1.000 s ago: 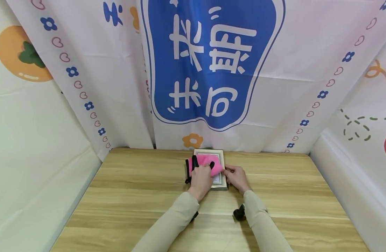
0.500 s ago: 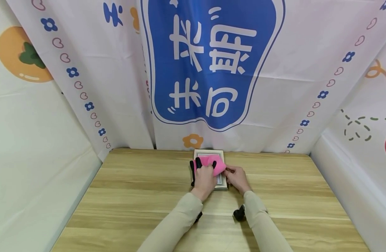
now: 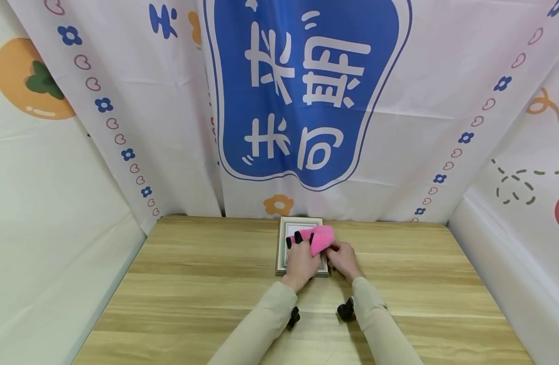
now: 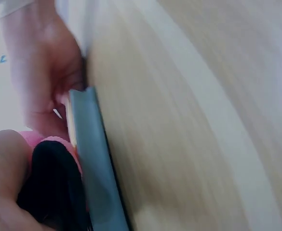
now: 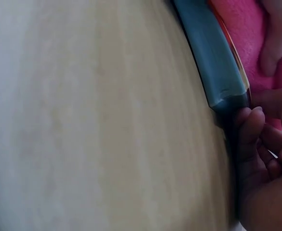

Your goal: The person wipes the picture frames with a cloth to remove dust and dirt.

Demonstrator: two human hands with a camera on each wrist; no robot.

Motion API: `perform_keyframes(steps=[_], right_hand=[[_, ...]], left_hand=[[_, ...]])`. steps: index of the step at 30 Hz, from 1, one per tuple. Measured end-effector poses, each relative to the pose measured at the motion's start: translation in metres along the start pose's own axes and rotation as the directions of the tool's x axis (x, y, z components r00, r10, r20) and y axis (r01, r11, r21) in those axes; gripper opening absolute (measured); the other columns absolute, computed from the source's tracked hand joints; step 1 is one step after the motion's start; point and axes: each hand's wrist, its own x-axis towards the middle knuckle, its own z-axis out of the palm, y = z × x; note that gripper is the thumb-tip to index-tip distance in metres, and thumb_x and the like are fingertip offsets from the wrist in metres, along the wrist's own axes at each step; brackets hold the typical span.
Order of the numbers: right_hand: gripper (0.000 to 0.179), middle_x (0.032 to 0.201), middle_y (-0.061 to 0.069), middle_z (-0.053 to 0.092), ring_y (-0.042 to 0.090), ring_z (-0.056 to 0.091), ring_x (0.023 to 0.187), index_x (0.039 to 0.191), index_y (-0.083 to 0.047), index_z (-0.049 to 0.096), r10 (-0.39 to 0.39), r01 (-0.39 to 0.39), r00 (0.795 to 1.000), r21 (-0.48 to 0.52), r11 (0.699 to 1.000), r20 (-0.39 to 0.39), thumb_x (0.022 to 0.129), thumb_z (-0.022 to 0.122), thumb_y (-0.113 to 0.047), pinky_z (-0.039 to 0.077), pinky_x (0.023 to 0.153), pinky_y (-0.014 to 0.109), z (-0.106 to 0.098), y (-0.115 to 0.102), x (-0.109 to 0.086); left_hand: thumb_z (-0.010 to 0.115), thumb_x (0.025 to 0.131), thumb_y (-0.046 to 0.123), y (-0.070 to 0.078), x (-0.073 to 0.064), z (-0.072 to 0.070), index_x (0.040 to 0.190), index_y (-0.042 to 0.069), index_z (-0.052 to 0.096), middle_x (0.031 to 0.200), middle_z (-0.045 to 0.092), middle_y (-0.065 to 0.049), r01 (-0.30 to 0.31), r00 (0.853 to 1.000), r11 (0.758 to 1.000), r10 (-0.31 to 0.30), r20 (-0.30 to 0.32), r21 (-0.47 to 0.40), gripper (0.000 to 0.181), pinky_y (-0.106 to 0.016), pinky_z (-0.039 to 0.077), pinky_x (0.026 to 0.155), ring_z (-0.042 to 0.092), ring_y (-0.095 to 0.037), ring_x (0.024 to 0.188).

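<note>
A picture frame (image 3: 281, 253) with a pale border lies flat against the table's back edge. My left hand (image 3: 302, 261) grips a fluffy pink cloth (image 3: 322, 238) with black edging and holds it on the frame's face, toward its right side. At the frame's right edge, my right hand (image 3: 345, 259) pinches the border between thumb and fingers. The left wrist view shows the black edging (image 4: 54, 178) bunched beside the frame's grey side (image 4: 92, 149). In the right wrist view, my right fingers (image 5: 251, 127) sit at the frame's corner, close to the pink cloth (image 5: 242, 43).
The wood-grain table (image 3: 206, 284) spreads to both sides of the frame. Behind it hangs a white printed curtain (image 3: 411, 167) with a blue sign, and white fabric walls (image 3: 65, 218) stand left and right. Black wrist-worn devices (image 3: 346, 309) hang under both sleeves.
My left hand has slid the pink cloth rightward across the frame, uncovering its left border, and the cloth now overlaps the right edge. My right hand has stayed at the frame's edge.
</note>
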Motion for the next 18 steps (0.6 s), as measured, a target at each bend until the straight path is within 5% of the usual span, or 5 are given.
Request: perform_keyframes(steps=[3,5,12,15,18], right_hand=[[0.017,0.062,0.001,0.062,0.013,0.057,0.054,0.099,-0.002,0.079,-0.010,0.010,1.000,-0.001,1.000,0.005,0.096,0.065,-0.013,0.048,0.054,0.027,0.001,-0.001,0.000],[0.022,0.063,0.001,0.063,0.012,0.057,0.054,0.111,-0.001,0.080,-0.015,0.015,1.000,0.008,1.000,0.018,0.097,0.067,-0.014,0.049,0.055,0.027,0.002,-0.001,0.000],[0.040,0.072,0.003,0.067,0.010,0.057,0.055,0.138,-0.002,0.071,0.015,-0.017,0.999,0.054,0.998,0.035,0.100,0.070,-0.016,0.048,0.053,0.024,0.000,-0.001,0.000],[0.044,0.081,0.006,0.071,0.009,0.056,0.056,0.143,-0.005,0.067,0.027,-0.030,0.999,0.059,0.998,0.046,0.101,0.071,-0.018,0.048,0.053,0.024,-0.001,-0.001,-0.001],[0.044,0.084,0.006,0.072,0.008,0.056,0.057,0.143,-0.004,0.066,0.035,-0.039,0.998,0.067,0.997,0.058,0.101,0.071,-0.016,0.049,0.054,0.024,-0.001,-0.001,-0.001]], left_hand=[[0.077,0.088,0.017,-0.002,0.002,-0.004,0.071,0.012,0.061,0.063,0.067,-0.007,0.099,0.995,0.988,-0.095,0.037,-0.120,0.024,-0.043,0.050,0.049,0.066,-0.028,0.057],[0.078,0.089,0.024,-0.004,0.005,-0.009,0.078,0.012,0.066,0.067,0.068,-0.003,0.218,0.974,0.952,-0.200,0.104,-0.214,0.020,-0.039,0.051,0.053,0.064,-0.021,0.059],[0.086,0.087,0.025,-0.006,0.014,-0.061,0.121,0.002,0.070,0.111,0.075,-0.013,0.551,0.833,0.686,-0.418,0.364,-0.475,0.044,-0.042,0.060,0.087,0.070,-0.024,0.094],[0.088,0.087,0.031,-0.017,0.016,-0.089,0.128,0.004,0.066,0.117,0.073,-0.013,0.611,0.790,0.611,-0.440,0.426,-0.503,0.054,-0.039,0.059,0.089,0.070,-0.024,0.101],[0.088,0.086,0.038,-0.038,0.014,-0.117,0.131,0.008,0.065,0.119,0.073,-0.011,0.640,0.764,0.570,-0.398,0.508,-0.515,0.059,-0.034,0.057,0.087,0.070,-0.022,0.102]])
